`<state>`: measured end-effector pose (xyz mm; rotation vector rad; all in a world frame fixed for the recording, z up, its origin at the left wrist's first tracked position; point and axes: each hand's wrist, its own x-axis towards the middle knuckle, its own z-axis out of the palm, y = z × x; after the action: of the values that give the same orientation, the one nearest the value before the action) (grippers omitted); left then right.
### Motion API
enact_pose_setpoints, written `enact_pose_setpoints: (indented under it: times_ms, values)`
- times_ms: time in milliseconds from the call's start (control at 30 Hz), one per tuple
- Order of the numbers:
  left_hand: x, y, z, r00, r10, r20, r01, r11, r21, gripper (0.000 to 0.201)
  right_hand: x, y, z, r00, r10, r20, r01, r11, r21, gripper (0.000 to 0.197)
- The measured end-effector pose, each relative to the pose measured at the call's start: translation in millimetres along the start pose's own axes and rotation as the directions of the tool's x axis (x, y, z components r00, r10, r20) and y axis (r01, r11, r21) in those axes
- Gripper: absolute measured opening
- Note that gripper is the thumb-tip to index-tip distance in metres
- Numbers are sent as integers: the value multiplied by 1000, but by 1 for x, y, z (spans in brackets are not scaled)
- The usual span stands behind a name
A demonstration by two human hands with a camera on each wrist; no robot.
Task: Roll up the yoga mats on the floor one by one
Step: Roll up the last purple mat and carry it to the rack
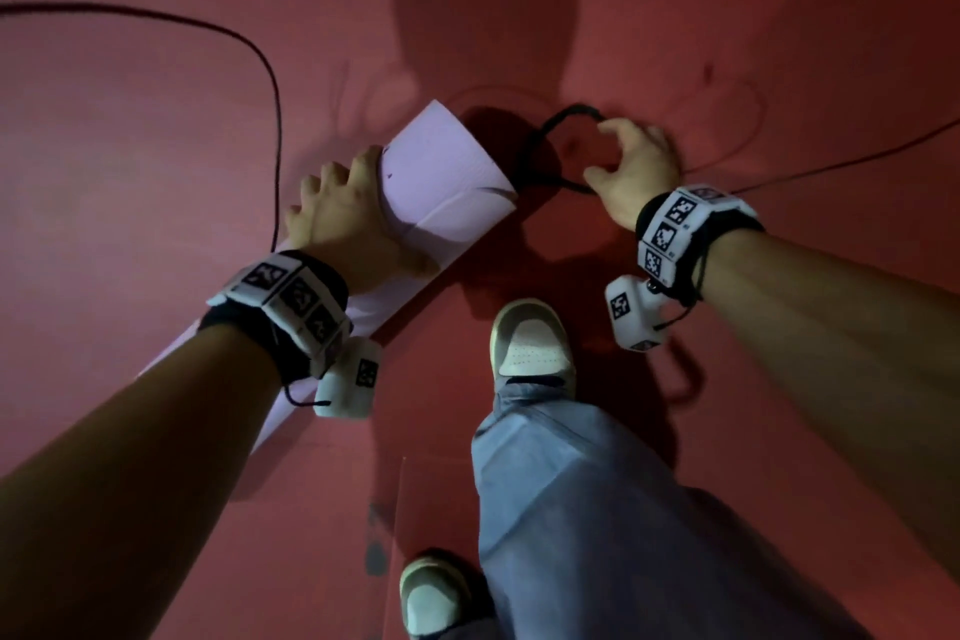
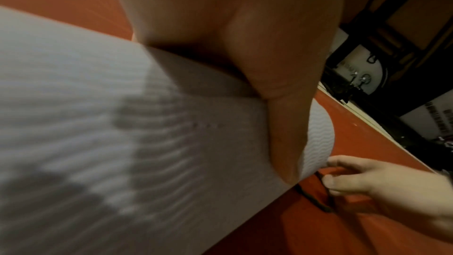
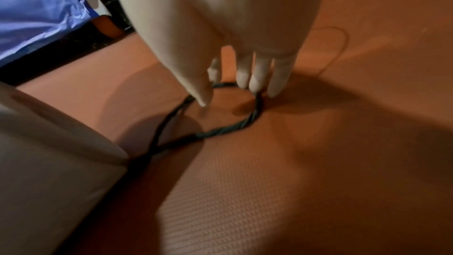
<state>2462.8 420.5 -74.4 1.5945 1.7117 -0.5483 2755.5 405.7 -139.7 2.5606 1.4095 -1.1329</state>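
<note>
Nearest the head camera, low in the frame, you get a jeans leg (image 1: 597, 483) and two pale sneakers: one (image 1: 532, 340) mid-frame, the other (image 1: 431, 598) at the bottom edge. All of it stands on a red textured floor (image 1: 156, 172).

A bit further out, centre-left, there's the lilac yoga mat (image 1: 447, 182), already rolled into a tube and lying diagonally from lower left up toward the middle. The left hand (image 1: 345, 218) sits on top of it with the fingers curled over the far side and the thumb wrapped across the roll, so that grip is clamped on the mat. The left wrist view shows the thumb (image 2: 291, 143) pressed flat against the ribbed surface near the roll's end.

Just past the open end of the roll, right of centre, a dark twisted cord loop (image 1: 550, 140) lies on the floor. The right hand (image 1: 631, 166) is down on it, fingertips (image 3: 255, 79) and thumb touching the loop; whether that grip really pinches it, can't tell.

Upper left, a thin black cable (image 1: 260, 62) curves across the floor.
</note>
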Motion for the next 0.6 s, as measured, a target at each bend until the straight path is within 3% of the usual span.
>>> enact_pose_setpoints:
  times_ms: [200, 433, 533, 600]
  values:
    - [3, -6, 5, 997, 45, -59, -49, 996, -78, 133, 18, -1, 27, 976, -12, -218, -2, 998, -64, 59]
    - [-1, -7, 3, 997, 52, -49, -57, 992, -111, 133, 39, 6, 9, 983, -68, -169, 66, 998, -17, 7]
    - [-4, -6, 4, 997, 61, -49, -65, 996, -67, 130, 41, -10, -2, 987, -40, -153, 51, 996, 74, 6]
    - [-5, -4, 4, 998, 53, -37, -54, 998, -33, 128, 39, -28, -11, 977, -14, -215, 75, 958, 277, 10]
